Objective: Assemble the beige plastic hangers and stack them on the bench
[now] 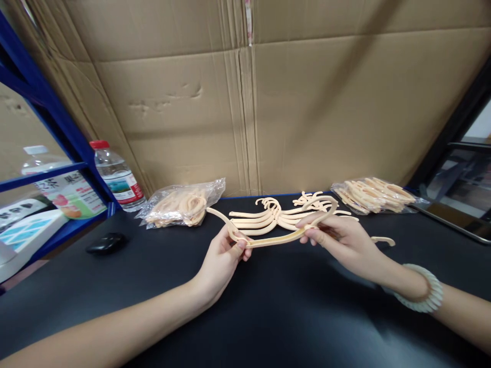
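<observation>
Between my two hands is a cream plastic hanger (274,241), its long bar held level above the black table. My left hand (220,255) pinches the bar's left end between thumb and fingers, near a curved arm that rises to the left. At the opposite end my right hand (343,240) grips the hanger, partly covering it; a loop curves up past the fingers. Just behind lie several cream hangers (253,225) in a row, hooks upward. More hanger hooks (310,198) show behind my right hand. A single hook end (384,240) sticks out beyond my right wrist.
Clear bags of cream hangers lie at back left (178,207) and back right (374,195). A black mouse (106,243), a red-capped bottle (118,176) and a blue shelf frame (72,122) are left. Cardboard (176,112) walls the back; a dark-screened device (460,186) stands right.
</observation>
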Motion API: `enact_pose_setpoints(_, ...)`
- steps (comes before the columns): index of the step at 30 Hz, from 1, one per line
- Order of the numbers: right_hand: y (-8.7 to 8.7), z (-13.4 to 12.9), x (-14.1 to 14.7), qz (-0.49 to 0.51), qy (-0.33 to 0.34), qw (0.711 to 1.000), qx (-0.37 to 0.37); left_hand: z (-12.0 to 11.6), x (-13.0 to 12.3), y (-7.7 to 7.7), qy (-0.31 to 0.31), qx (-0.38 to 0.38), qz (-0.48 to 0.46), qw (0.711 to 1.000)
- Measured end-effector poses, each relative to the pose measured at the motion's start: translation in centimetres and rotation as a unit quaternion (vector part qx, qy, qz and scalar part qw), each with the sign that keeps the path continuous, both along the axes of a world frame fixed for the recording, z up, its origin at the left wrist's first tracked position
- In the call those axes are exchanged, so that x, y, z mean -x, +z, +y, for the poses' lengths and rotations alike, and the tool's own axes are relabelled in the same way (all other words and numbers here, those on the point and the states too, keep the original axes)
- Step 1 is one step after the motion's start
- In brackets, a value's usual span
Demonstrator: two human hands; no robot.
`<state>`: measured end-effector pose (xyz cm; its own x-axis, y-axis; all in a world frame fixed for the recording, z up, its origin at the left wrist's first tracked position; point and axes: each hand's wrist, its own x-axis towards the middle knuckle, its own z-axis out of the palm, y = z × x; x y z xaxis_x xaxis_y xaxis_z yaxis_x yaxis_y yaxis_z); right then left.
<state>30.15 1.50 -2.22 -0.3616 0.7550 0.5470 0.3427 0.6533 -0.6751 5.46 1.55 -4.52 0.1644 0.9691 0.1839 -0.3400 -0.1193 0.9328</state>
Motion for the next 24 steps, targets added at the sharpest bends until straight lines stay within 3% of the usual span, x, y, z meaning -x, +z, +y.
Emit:
enact_pose_setpoints(12,0.2,1.0,0.2,0.134,-0.037,0.981,0.136,-0.6,-0.1,0.9,0.004,0.07,-0.006,0.998)
enact_pose_setpoints(15,0.5,1.4,0.0,0.158,-0.039,0.977,0.139,-1.1,-0.2,0.8,0.011,0.091,0.059,0.994)
enact_pose_setpoints(17,0.6,1.5,-0.1,0.17,-0.028,0.973,0.153,-2.0,-0.4,0.8,-0.011,0.069,0.171,0.983)
enact_pose_setpoints(19,0.6,1.6,-0.2,0.171,-0.011,0.969,0.176,-3.3,-0.5,1.0,-0.049,-0.029,0.317,0.947)
enact_pose_setpoints(22,0.2,1.4,0.1,0.135,0.02,0.967,0.213,-5.2,-0.8,1.6,-0.104,-0.285,0.463,0.833)
enact_pose_setpoints(24,-0.5,1.1,0.6,0.109,0.038,0.963,0.242,-6.0,-0.8,1.9,-0.109,-0.397,0.5,0.762)
